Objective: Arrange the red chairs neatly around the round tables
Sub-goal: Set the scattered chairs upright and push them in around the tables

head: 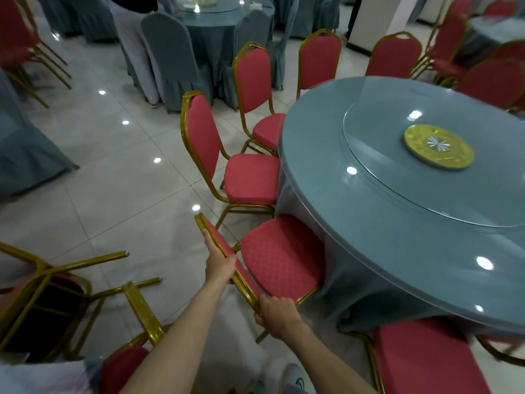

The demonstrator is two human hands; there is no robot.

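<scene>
Head: L hand [220,265], R hand [277,314] fingers clamp red chair [282,260] back; tile floor [113,180], round table [326,155].

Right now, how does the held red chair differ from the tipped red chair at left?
The held red padded, gold-framed chair stands upright; the tipped red chair lies legs sideways, dark underside showing. The left hand and right hand grip only the first. Both have gold frames.

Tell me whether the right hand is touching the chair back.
Touching. The head view shows the right hand with its fingers curled round the near corner of the chair back.
</scene>
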